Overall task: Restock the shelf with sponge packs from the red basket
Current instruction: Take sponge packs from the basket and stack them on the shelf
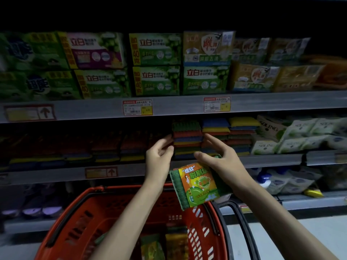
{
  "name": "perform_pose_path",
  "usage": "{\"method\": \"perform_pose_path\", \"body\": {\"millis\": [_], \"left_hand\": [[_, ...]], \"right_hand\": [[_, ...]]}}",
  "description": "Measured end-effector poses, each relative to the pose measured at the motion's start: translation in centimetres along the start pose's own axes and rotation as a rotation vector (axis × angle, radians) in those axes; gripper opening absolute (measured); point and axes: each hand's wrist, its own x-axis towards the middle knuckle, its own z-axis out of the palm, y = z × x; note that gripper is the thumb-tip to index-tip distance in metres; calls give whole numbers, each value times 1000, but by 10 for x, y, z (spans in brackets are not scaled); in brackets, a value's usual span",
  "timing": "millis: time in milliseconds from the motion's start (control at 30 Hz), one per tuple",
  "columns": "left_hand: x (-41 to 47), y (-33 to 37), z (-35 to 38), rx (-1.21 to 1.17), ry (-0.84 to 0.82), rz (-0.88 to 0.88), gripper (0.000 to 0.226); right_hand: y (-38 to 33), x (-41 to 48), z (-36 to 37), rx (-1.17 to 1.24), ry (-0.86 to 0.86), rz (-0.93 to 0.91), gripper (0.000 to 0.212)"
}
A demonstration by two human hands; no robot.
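Above the red basket (78, 218), right hand (223, 162) grips a sponge pack (199, 186). At 12 o'clock, left hand (159, 156), fingers loose, touches the sponge stack (186, 139).

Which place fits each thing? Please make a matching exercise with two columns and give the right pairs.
Things:
1. green-edged sponge pack with orange label
2. red plastic basket
3. stack of coloured sponges
4. green boxes with white characters

Places:
A. top shelf
B. between both hands, middle shelf
C. held in right hand
D. below the arms

Pairs: 1-C, 2-D, 3-B, 4-A
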Motion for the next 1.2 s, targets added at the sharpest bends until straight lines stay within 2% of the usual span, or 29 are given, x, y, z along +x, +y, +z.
{"method": "perform_pose_path", "body": {"millis": [133, 267, 367, 467, 567, 800, 1200], "left_hand": [[4, -6, 3, 74, 42, 46, 42], [5, -11, 11, 113, 160, 30, 42], [2, -13, 20, 150, 211, 9, 26], [1, -18, 29, 105, 239, 12, 18], [1, -19, 37, 46, 243, -29, 24], [9, -24, 46, -101, 282, -78, 13], [21, -22, 46, -61, 331, -81, 8]], "right_hand": [[1, -5, -4, -9, 5, 15, 73], [2, -10, -8, 7, 4, 32, 68], [5, -12, -11, 6, 28, 56, 64], [8, -13, -15, 9, 50, 73, 61], [8, -14, -19, 31, 63, 98, 59], [8, -12, -24, 75, 78, 133, 55], [11, -8, -26, 122, 65, 179, 51]]}}
